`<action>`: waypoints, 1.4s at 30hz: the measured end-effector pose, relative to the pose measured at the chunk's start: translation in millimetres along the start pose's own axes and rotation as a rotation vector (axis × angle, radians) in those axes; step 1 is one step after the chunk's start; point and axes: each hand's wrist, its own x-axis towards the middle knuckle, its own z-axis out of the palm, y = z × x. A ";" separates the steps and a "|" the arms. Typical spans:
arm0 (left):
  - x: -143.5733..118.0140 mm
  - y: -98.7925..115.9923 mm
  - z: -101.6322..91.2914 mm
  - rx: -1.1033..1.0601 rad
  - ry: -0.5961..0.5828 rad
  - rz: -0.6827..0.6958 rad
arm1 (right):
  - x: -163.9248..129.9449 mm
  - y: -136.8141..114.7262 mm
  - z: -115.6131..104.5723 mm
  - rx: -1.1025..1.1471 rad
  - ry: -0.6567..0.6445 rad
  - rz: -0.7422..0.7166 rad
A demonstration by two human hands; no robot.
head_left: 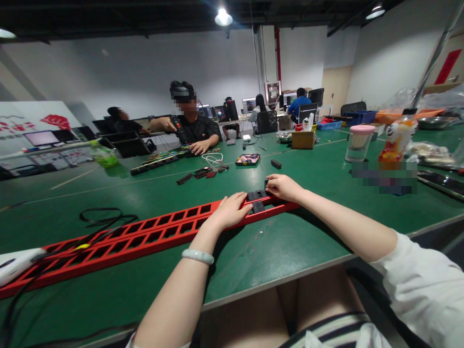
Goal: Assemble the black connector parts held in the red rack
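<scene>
A long red strip frame (145,227) with two rows of rectangular openings lies slantwise across the green table. My left hand (227,211) rests on its right part, fingers stretched out, the fingertips close to black socket modules (258,207) seated in the frame. Between thumb and fingers, my right hand (284,187) pinches a small black module (267,184), held upright above the far row near the frame's right end. Part of that module is covered by my fingers. More black modules (256,195) sit in the far row beside it.
A white device (18,266) with black cables lies over the frame's left end. Across the table a person (190,125) holds a power tool over a black strip with wires. A lidded cup (358,145) and an orange bottle (397,137) stand at right.
</scene>
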 end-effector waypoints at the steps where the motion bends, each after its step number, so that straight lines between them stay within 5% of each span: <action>1: -0.2 0.6 -0.2 -0.003 0.000 -0.003 | 0.1 -0.2 -0.7 0.029 -0.011 -0.014; 11: -2.9 7.7 -4.4 0.008 0.076 0.016 | -0.4 -5.4 -14.2 0.184 -0.104 -0.043; 18: -3.3 21.2 -6.1 -0.004 0.111 0.097 | 0.1 -14.6 -17.5 0.407 -0.157 0.098; 28: 9.3 16.3 5.8 0.082 -0.004 -0.020 | 0.5 -10.7 -12.6 0.619 -0.356 0.160; 36: 39.1 12.5 -6.6 0.048 -0.245 -0.127 | 3.8 -3.6 -12.1 0.646 -0.398 0.125; 42: 27.1 17.9 6.7 0.117 0.012 -0.089 | 3.4 -5.5 -13.0 0.680 -0.423 0.128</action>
